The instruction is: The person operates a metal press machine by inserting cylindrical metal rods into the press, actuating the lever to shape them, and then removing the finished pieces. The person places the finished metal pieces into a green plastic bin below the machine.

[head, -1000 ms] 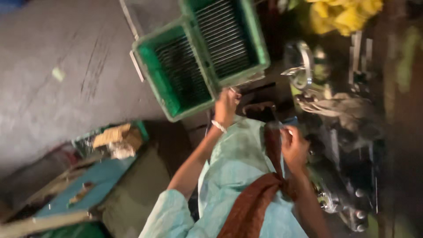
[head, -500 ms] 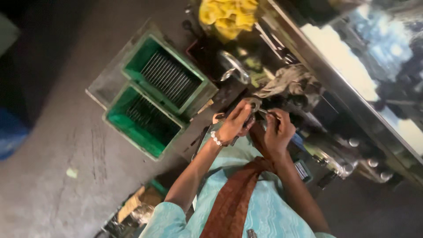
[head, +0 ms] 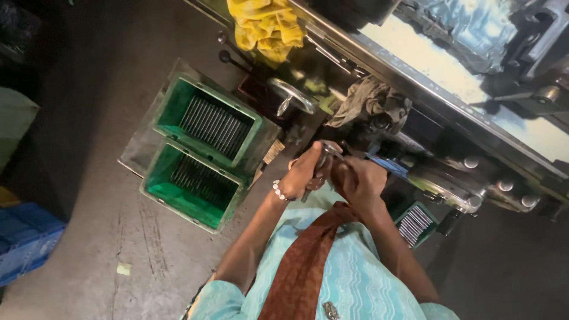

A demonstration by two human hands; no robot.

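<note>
Steel rods point(head: 214, 123) lay in rows in two green crates point(head: 201, 155), beside the machine point(head: 450, 118), within reach. Left hand point(head: 303, 172) and right hand point(head: 355, 178) together clasped a small metal tool point(head: 323, 159) before the machine, steadying it.

Premises: machine workshop, evidenced by heavy metal machine point(head: 462, 178) with handwheel point(head: 291, 96), green crates point(head: 195, 160) of steel rods, oil-stained concrete floor point(head: 106, 237).

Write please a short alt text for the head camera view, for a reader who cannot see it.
Both hands, the left hand and the right hand, meet around a small metal part before a machine. Two green crates of metal rods stand on the floor.
</note>
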